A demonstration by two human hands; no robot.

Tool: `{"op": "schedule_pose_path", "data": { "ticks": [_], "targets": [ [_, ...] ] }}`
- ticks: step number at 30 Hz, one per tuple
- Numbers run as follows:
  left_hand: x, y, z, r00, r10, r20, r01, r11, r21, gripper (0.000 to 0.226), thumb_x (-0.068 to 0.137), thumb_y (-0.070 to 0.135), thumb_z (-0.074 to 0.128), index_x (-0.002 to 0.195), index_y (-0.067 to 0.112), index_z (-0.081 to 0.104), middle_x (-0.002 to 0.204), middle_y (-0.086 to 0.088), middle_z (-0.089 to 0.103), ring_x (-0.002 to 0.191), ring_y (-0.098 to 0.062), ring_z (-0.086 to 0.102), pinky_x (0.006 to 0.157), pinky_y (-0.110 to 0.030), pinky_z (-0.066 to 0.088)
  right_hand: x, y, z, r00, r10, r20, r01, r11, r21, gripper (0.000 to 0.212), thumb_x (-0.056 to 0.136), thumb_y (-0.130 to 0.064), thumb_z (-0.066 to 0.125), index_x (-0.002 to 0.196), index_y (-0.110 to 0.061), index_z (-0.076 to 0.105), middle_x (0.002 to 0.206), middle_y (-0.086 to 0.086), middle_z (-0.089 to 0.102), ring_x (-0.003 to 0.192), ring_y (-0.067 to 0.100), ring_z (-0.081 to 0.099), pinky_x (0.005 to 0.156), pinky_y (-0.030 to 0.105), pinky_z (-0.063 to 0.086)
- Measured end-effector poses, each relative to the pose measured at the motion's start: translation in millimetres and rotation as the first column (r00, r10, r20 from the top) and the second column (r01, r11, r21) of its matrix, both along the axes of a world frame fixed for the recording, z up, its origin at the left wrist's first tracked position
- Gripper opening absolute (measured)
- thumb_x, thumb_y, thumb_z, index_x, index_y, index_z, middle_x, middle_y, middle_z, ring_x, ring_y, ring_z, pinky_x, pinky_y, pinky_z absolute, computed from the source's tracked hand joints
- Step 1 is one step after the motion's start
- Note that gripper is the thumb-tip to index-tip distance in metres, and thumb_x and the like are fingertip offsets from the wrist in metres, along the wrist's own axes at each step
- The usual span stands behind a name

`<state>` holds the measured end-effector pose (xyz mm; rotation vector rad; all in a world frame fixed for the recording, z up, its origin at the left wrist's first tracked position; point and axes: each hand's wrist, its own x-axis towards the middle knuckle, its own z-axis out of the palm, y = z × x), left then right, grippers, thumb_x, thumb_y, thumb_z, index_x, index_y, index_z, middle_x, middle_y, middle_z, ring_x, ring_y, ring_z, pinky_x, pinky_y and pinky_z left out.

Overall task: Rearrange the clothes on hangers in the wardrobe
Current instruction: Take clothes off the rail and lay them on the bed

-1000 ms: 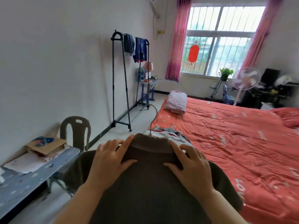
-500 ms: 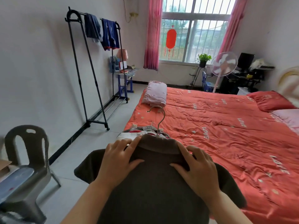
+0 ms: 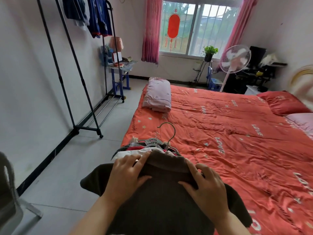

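Observation:
A dark brown shirt (image 3: 162,206) on a metal hanger, whose hook (image 3: 170,133) sticks up past the collar, is held in front of me over the bed's near corner. My left hand (image 3: 127,175) grips its left shoulder, fingers over the collar and thumb on the front. My right hand (image 3: 208,185) grips the right shoulder the same way. Under the collar lies a pile of other clothes on hangers (image 3: 145,146), mostly hidden. A black clothes rack (image 3: 67,65) stands along the left wall with blue garments (image 3: 100,19) hanging at its far end.
The red bed (image 3: 237,133) fills the right side, with a folded pink quilt (image 3: 157,95) on its far left corner. A grey plastic chair (image 3: 8,192) is at the left edge. A small desk (image 3: 120,68) and a fan (image 3: 234,59) stand near the window.
My view has swung right and closer to the bed and rack; the table at the left is out of sight. Both hands keep the same hold on the brown shirt.

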<state>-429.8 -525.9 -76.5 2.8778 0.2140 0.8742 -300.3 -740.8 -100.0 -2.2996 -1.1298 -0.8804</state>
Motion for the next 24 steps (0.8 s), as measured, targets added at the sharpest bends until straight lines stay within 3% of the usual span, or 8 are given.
{"op": "schedule_pose_path", "data": {
  "ticks": [4, 7, 11, 14, 17, 20, 22, 24],
  "targets": [
    [45.3, 32.6, -12.8, 1.000, 0.015, -0.015, -0.015, 1.000, 0.000, 0.062, 0.076, 0.049, 0.050, 0.124, 0.011, 0.058, 0.103, -0.008, 0.066, 0.099, -0.019, 0.051, 0.075, -0.044, 0.052, 46.6, 33.9, -13.1, 0.997, 0.037, -0.063, -0.037, 0.999, -0.006, 0.058, 0.078, -0.056, 0.055, 0.125, -0.023, 0.056, 0.095, 0.001, 0.059, 0.083, 0.017, 0.057, 0.074, 0.032, 0.051],
    [80.1, 53.2, -30.7, 0.999, 0.031, -0.039, -0.031, 1.000, -0.002, 0.068, 0.066, 0.044, 0.077, 0.122, 0.009, 0.060, 0.103, -0.008, 0.066, 0.100, -0.017, 0.046, 0.076, -0.045, 0.052, 86.7, 58.1, -29.2, 0.991, 0.068, -0.113, -0.072, 0.997, -0.033, 0.059, 0.076, -0.056, 0.055, 0.124, -0.022, 0.055, 0.093, 0.001, 0.059, 0.081, 0.016, 0.058, 0.072, 0.033, 0.052],
    [138.1, 81.0, -50.7, 0.987, 0.064, -0.148, -0.071, 0.997, -0.041, 0.080, 0.050, 0.037, 0.089, 0.120, 0.010, 0.062, 0.099, -0.006, 0.067, 0.096, -0.019, 0.056, 0.075, -0.043, 0.052, 148.6, 91.5, -53.4, 0.971, 0.097, -0.218, -0.115, 0.991, -0.073, 0.062, 0.072, -0.054, 0.063, 0.125, -0.024, 0.052, 0.092, -0.001, 0.058, 0.079, 0.015, 0.058, 0.071, 0.029, 0.052],
    [187.0, 102.9, -72.0, 0.980, 0.087, -0.180, -0.094, 0.995, -0.032, 0.078, 0.048, 0.035, 0.090, 0.117, 0.009, 0.064, 0.093, -0.007, 0.068, 0.083, -0.025, 0.067, 0.073, -0.043, 0.053, 197.2, 116.8, -75.0, 0.955, 0.097, -0.282, -0.133, 0.985, -0.111, 0.069, 0.060, -0.048, 0.083, 0.120, -0.019, 0.062, 0.091, 0.000, 0.061, 0.081, 0.016, 0.060, 0.071, 0.030, 0.052],
    [236.6, 123.2, -105.4, 0.957, 0.138, -0.256, -0.157, 0.986, -0.052, 0.077, 0.052, 0.031, 0.090, 0.120, 0.011, 0.061, 0.099, -0.009, 0.068, 0.088, -0.027, 0.067, 0.078, -0.044, 0.052, 243.9, 146.5, -103.5, 0.922, 0.050, -0.383, -0.128, 0.975, -0.180, 0.076, 0.054, -0.043, 0.086, 0.121, -0.017, 0.062, 0.094, 0.002, 0.062, 0.081, 0.022, 0.064, 0.072, 0.035, 0.053],
    [279.1, 140.2, -144.4, 0.820, 0.271, -0.504, -0.360, 0.929, -0.087, 0.080, 0.079, 0.041, 0.069, 0.145, 0.024, 0.027, 0.143, -0.006, 0.040, 0.131, -0.023, 0.038, 0.107, -0.043, 0.030, 282.2, 177.9, -139.2, 0.837, -0.143, -0.529, -0.084, 0.920, -0.382, 0.082, 0.071, -0.051, 0.072, 0.141, -0.028, 0.037, 0.127, 0.001, 0.050, 0.116, 0.024, 0.050, 0.098, 0.038, 0.041],
    [295.2, 148.6, -174.9, 0.715, 0.304, -0.630, -0.439, 0.896, -0.066, 0.081, 0.085, 0.046, 0.058, 0.148, 0.028, 0.010, 0.153, -0.002, 0.017, 0.140, -0.021, 0.017, 0.114, -0.040, 0.015, 297.9, 189.5, -167.4, 0.779, -0.243, -0.578, -0.117, 0.850, -0.514, 0.081, 0.080, -0.056, 0.059, 0.146, -0.035, 0.018, 0.140, -0.003, 0.034, 0.128, 0.019, 0.035, 0.105, 0.032, 0.029],
    [300.0, 149.9, -203.0, 0.641, 0.286, -0.713, -0.462, 0.885, -0.061, 0.078, 0.086, 0.046, 0.055, 0.147, 0.029, 0.010, 0.154, -0.002, 0.014, 0.141, -0.022, 0.013, 0.115, -0.039, 0.013, 304.2, 191.2, -193.9, 0.749, -0.261, -0.610, -0.179, 0.805, -0.565, 0.078, 0.081, -0.054, 0.057, 0.145, -0.034, 0.017, 0.141, -0.005, 0.033, 0.128, 0.018, 0.034, 0.103, 0.030, 0.028]
  ]
}}
